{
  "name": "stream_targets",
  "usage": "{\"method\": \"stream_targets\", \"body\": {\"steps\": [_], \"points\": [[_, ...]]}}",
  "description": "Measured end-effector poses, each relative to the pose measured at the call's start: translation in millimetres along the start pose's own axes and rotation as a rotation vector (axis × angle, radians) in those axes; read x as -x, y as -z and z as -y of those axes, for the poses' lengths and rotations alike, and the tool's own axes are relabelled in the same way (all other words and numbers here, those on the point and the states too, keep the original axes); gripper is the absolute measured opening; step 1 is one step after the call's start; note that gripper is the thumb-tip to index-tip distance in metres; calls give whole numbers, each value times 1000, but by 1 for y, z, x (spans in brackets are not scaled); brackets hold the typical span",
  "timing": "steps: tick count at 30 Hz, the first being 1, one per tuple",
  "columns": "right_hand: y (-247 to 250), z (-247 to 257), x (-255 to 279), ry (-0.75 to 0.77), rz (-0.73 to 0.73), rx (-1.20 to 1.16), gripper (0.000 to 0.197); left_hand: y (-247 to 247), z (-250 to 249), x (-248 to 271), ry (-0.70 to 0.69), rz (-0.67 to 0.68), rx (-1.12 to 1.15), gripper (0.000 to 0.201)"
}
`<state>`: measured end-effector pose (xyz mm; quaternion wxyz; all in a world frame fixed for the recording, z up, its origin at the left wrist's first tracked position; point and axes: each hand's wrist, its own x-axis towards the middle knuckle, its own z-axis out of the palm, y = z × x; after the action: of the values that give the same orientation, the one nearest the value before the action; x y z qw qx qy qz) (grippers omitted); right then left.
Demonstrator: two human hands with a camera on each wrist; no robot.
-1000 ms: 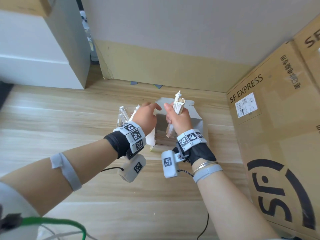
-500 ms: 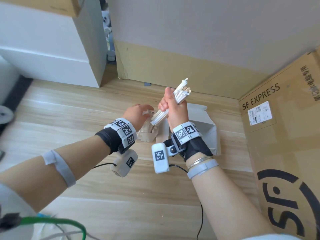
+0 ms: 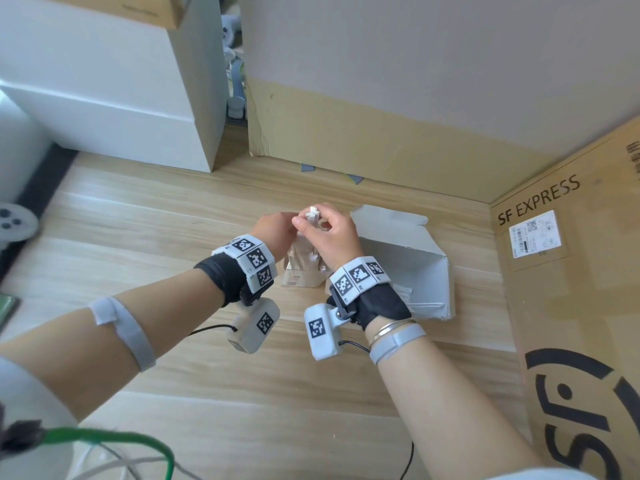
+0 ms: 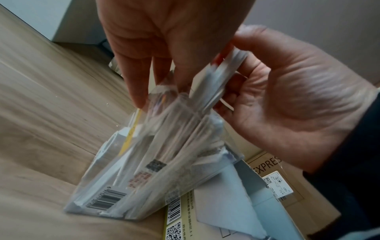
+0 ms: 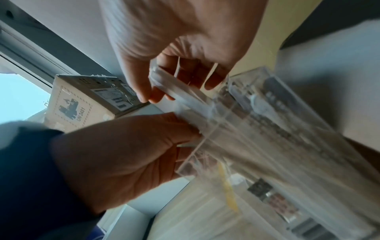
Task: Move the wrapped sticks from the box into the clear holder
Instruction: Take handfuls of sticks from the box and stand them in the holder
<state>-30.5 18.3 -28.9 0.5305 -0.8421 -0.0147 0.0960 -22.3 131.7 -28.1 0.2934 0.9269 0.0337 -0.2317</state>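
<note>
Mid-transfer, insertion step. Right hand (image 3: 334, 233) grips a bundle of wrapped sticks (image 3: 312, 213) from above, fingers curled round it, lower ends already inside the clear holder (image 3: 300, 268). Left hand (image 3: 275, 226) is at the holder's mouth: fingers (image 4: 135, 91) roughly straight, tips touching the rim and the wrappers there. Looks like steadying or guiding, not a full grip.

Progress, as a judgement:
- Holder is already well stocked: many wrapped sticks stand in it, fanned out.
- This bundle is partly in; its tops stick out above the rim in the right hand's grasp. Not yet let go.
- White box (image 3: 408, 258) lies on its side on the wood counter (image 3: 173, 237), just right of the holder, open end toward the camera. A few white sticks (image 3: 405, 291) show at its mouth, so some remain. How many, can't tell.

View differences:
- Head view: gives the layout (holder between the hands, box beside it, big SF Express carton (image 3: 571, 306) far right), but the hands hide the holder's mouth.
- Left wrist: shows holder contents, a yellow stick (image 4: 131, 134) among the white ones, barcode label (image 4: 104, 199) low on the wall, holder base on the counter.
- Right wrist: blurred, but shows the holder's straight clear rim (image 5: 197, 146) and the bundle crossing it.
</note>
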Motion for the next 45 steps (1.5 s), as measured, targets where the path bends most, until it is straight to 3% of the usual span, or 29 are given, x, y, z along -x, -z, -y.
{"method": "stream_targets", "body": {"steps": [5, 11, 16, 21, 26, 32, 39, 45], "points": [[4, -7, -6, -43, -23, 158, 28, -3, 6, -4, -28, -7, 96, 27], [6, -22, 0, -161, 278, 705, 30, -2, 7, -11, -15, -28, 123, 31], [11, -18, -1, -112, 141, 420, 23, -2, 7, -15, -13, -39, 132, 32], [13, -20, -4, -97, 158, 444, 17, -4, 0, -10, -11, -52, 101, 34], [25, -14, -5, -81, 52, 348, 17, -9, -12, -9, -34, -126, 153, 41], [60, -17, 1, -133, 64, 301, 18, -21, -41, 0, -161, -243, 204, 52], [92, -41, 10, -254, 155, 405, 15, -49, -72, 8, -209, -183, 253, 51], [111, -60, 19, -277, 176, 432, 22, -71, -86, 8, -55, -49, 163, 63]]}}
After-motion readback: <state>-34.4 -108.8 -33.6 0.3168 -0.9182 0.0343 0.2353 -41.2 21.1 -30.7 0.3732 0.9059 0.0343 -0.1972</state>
